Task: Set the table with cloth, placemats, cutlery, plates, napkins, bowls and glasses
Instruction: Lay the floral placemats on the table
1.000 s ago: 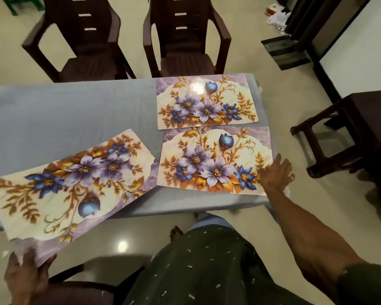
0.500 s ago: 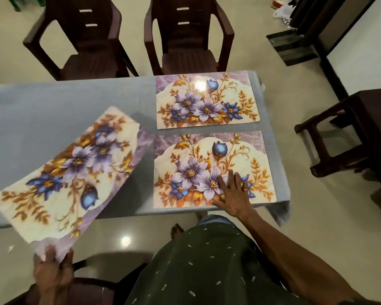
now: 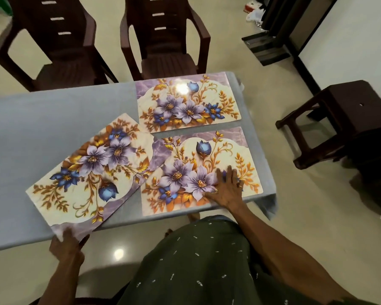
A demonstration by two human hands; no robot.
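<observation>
A grey cloth (image 3: 53,119) already covers the table, which fills the left and centre of the frame, so the step in hand looks to be the laying of placemats — cutlery, plates, napkins, bowls and glasses are nowhere in view. Two dark plastic chairs (image 3: 163,40) stand at the top of the frame behind the table's far edge, and a dark stool (image 3: 339,119) sits at the right on the pale floor. Of the three floral mats, the far placemat (image 3: 187,104) lies square at upper centre, and the near placemat (image 3: 200,170) lies just below it at centre right, the two close together but apart. The third placemat (image 3: 90,170) sits askew at centre left, its upper right corner overlapping the near placemat's left edge and its lower end hanging past the table's near edge. The left hand (image 3: 66,245), at lower left, grips that overhanging lower edge with the fingers curled round it. The right hand (image 3: 226,190) rests flat on the near placemat with fingers spread and straight, apparently steadying it. The next move probably calls for turning the third placemat square to the table edge and sliding it left — clear of the overlap — so it lies beside its neighbour.
</observation>
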